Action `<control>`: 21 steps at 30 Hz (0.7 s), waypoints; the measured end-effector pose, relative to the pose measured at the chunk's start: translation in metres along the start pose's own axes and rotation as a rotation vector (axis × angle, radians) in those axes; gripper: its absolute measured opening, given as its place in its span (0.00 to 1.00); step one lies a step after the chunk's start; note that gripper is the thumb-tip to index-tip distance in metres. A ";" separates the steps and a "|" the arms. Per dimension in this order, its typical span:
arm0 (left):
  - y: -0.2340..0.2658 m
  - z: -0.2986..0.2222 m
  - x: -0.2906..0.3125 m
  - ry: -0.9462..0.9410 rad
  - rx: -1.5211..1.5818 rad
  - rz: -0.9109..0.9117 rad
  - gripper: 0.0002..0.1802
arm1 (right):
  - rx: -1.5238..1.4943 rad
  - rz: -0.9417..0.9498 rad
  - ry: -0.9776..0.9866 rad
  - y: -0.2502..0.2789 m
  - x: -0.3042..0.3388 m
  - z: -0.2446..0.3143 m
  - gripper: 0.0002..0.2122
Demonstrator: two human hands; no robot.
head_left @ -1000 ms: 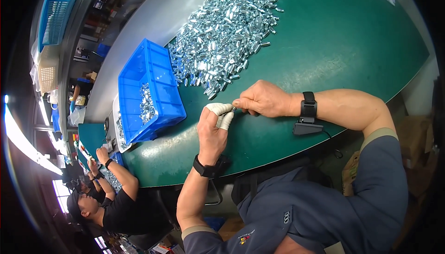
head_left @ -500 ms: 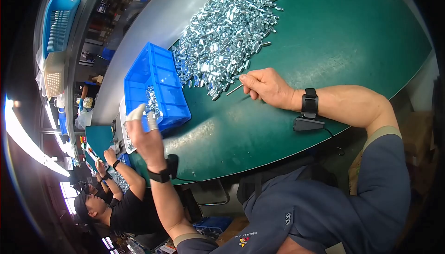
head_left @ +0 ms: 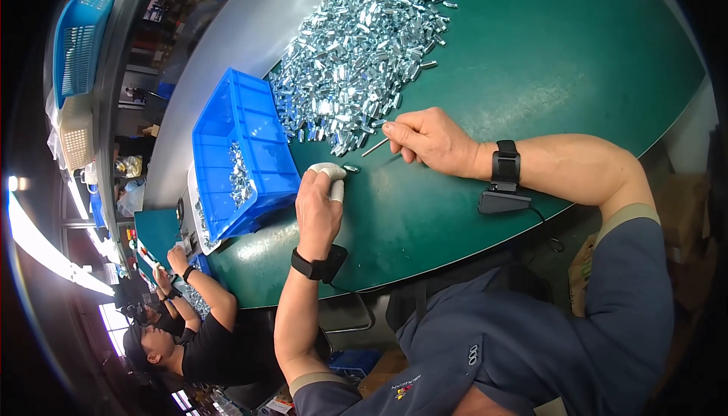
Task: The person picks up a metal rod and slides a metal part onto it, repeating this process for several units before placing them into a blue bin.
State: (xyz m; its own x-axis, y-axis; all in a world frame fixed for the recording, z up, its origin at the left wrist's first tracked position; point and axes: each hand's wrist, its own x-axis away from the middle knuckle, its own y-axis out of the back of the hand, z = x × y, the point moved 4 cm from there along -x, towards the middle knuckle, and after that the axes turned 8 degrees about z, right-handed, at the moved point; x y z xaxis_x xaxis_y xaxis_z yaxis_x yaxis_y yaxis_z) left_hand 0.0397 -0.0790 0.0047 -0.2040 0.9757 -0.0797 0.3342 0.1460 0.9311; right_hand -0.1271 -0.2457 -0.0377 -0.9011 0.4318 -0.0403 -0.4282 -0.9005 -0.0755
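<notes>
My left hand [head_left: 319, 211], with white coverings on some fingertips, is closed low over the green table, just below the pile's near edge. At its fingertips is a small shiny metal piece [head_left: 351, 168], apart from the pile and apparently pinched. My right hand [head_left: 438, 143] grips a thin metal rod [head_left: 374, 147] between thumb and fingers, its free end pointing left toward my left hand. Beyond both hands spreads a large heap of short, silvery metal pieces [head_left: 356, 59]. To the left, a tilted blue bin [head_left: 262, 124] holds some similar pieces.
The green tabletop [head_left: 546, 105] curves along its near edge. A white tray [head_left: 199, 215] lies partly behind the blue bin. A co-worker [head_left: 197, 340] in black sits at the left. Blue and cream baskets [head_left: 80, 59] stand on the shelf at the far left.
My left hand has moved right, from over the blue bin to the table near the rod's tip. A single metal piece now shows at its fingertips. My right hand has barely moved.
</notes>
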 end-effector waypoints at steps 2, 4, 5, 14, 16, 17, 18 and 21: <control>-0.002 0.001 0.004 0.200 0.099 -0.032 0.10 | 0.006 0.003 -0.004 0.001 0.000 0.001 0.23; -0.008 -0.003 -0.001 0.200 0.020 -0.019 0.10 | 0.020 0.002 -0.001 0.000 0.001 0.001 0.23; -0.009 -0.004 -0.005 0.195 -0.066 -0.009 0.09 | 0.021 0.004 -0.001 0.000 0.001 0.001 0.23; -0.013 -0.001 0.004 0.163 0.181 -0.052 0.10 | 0.082 0.032 0.036 -0.005 -0.001 -0.002 0.21; -0.010 -0.011 0.005 0.126 0.203 -0.080 0.10 | 0.171 0.079 0.070 -0.006 -0.001 -0.002 0.21; -0.008 -0.018 0.005 0.090 0.224 -0.109 0.09 | 0.172 0.079 0.069 -0.006 0.000 -0.002 0.21; -0.007 -0.023 0.005 0.053 0.245 -0.139 0.09 | 0.174 0.085 0.075 -0.006 0.001 -0.002 0.21; -0.007 -0.031 0.003 -0.013 0.240 -0.143 0.09 | 0.175 0.099 0.092 -0.008 0.001 -0.003 0.20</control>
State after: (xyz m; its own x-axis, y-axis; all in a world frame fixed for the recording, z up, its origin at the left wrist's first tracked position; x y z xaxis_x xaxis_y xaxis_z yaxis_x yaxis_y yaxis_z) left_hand 0.0086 -0.0822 0.0092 -0.2534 0.9441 -0.2108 0.5114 0.3158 0.7992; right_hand -0.1245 -0.2379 -0.0397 -0.9328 0.3360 -0.1301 -0.3501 -0.9305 0.1076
